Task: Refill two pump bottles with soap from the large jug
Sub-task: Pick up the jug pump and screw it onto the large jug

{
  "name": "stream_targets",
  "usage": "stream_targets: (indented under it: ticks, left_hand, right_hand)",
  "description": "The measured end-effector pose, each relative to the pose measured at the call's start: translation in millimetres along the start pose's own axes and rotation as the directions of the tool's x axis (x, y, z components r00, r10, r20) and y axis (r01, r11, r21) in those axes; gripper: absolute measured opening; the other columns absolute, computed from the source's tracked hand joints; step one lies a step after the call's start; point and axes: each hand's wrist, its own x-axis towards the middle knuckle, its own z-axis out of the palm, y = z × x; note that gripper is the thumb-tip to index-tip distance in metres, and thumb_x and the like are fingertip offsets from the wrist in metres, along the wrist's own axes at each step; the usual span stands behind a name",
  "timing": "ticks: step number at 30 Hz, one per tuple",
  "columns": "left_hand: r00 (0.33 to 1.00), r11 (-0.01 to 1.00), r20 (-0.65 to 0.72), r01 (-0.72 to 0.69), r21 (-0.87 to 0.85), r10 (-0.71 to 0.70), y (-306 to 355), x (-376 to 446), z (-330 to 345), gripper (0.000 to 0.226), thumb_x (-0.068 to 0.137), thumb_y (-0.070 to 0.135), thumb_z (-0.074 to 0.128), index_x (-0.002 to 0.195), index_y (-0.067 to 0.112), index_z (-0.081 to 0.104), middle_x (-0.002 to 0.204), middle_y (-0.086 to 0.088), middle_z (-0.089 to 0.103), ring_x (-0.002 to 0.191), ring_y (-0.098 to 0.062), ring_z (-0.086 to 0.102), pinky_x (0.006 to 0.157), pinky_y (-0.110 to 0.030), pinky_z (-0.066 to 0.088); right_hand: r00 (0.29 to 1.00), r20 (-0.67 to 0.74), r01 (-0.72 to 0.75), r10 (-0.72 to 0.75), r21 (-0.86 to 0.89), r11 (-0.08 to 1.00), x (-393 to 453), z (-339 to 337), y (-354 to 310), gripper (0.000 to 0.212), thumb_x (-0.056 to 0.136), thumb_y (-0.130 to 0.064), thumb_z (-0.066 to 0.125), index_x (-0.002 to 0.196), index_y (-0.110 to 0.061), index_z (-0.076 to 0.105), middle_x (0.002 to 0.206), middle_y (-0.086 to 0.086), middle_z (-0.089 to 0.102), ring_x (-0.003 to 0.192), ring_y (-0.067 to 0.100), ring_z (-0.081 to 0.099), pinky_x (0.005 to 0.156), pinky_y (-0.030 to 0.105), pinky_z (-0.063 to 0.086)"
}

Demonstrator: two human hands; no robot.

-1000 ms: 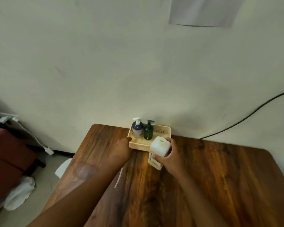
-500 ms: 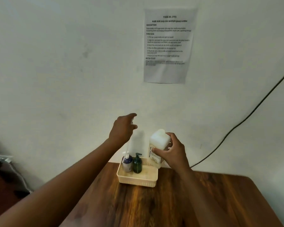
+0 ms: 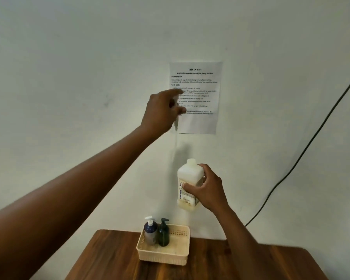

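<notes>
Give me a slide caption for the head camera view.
Right hand holds the soap jug aloft; left hand lifts a pump above the basket.

Sheet heading: a printed sheet (image 3: 198,98) taped to the wall is showing "TASK ID: 3791" at its top.
Sheet title: the bold line just beneath is reading about as "Refill dish soap into multiple pump bottles".
Sheet sections: "DESCRIPTION" and "TASK GOAL" are standing as headings; the small lines under them are staying too fine to read.
Jug label: the white jug (image 3: 189,178) is carrying "BIOCHEK" running vertically in blue, followed by letters looking like "CHG".
</notes>
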Motion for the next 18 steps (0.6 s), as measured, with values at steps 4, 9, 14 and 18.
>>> stream_targets:
  ticks: [4, 9, 14, 18]
  left_hand:
    - [0.999, 0.999, -0.046, -0.016, -0.050, 0.014, 17, 19, -7, 0.050, 0.084, 0.020, 0.085, 0.131, 0.022, 0.070, 0.086, -0.005, 0.069, 0.096, -0.025, 0.062, 0.096, -0.040, 0.055]
    - [0.999, 0.997, -0.050, -0.017, -0.073, 0.014, 22, 18, 4, 0.049, 0.085, 0.020, 0.085, 0.132, 0.024, 0.070, 0.088, -0.004, 0.070, 0.104, -0.030, 0.064, 0.097, -0.043, 0.055]
    - [0.999, 0.996, -0.038, 0.011, -0.086, -0.014, 14, 8, 18, 0.050, 0.085, 0.020, 0.084, 0.133, 0.023, 0.069, 0.094, -0.006, 0.073, 0.105, -0.031, 0.064, 0.098, -0.045, 0.055]
    - [0.998, 0.993, -0.061, 0.015, -0.120, -0.022, 7, 0, 23, 0.048, 0.086, 0.014, 0.083, 0.131, 0.020, 0.070, 0.091, -0.010, 0.074, 0.094, -0.028, 0.067, 0.095, -0.043, 0.056]
  right_hand:
    - [1.000, 0.002, -0.001, 0.001, 0.005, 1.000, 1, 3, -2, 0.071, 0.053, -0.056, 0.084, 0.115, -0.040, 0.053, 0.096, -0.016, 0.068, 0.083, 0.001, 0.065, 0.068, 0.028, 0.058]
    - [1.000, 0.011, 0.021, -0.021, 0.009, 1.000, 3, 8, -5, 0.073, 0.053, -0.059, 0.083, 0.116, -0.041, 0.052, 0.100, -0.018, 0.066, 0.087, 0.003, 0.064, 0.071, 0.029, 0.059]
    - [0.998, 0.035, 0.048, -0.049, 0.014, 0.999, 8, 9, -10, 0.075, 0.055, -0.062, 0.083, 0.120, -0.041, 0.050, 0.106, -0.019, 0.064, 0.092, 0.004, 0.065, 0.074, 0.026, 0.060]
    - [0.997, 0.048, 0.056, -0.056, 0.010, 0.998, 10, 10, -12, 0.073, 0.058, -0.060, 0.083, 0.121, -0.041, 0.049, 0.107, -0.019, 0.063, 0.092, 0.004, 0.065, 0.075, 0.024, 0.060]
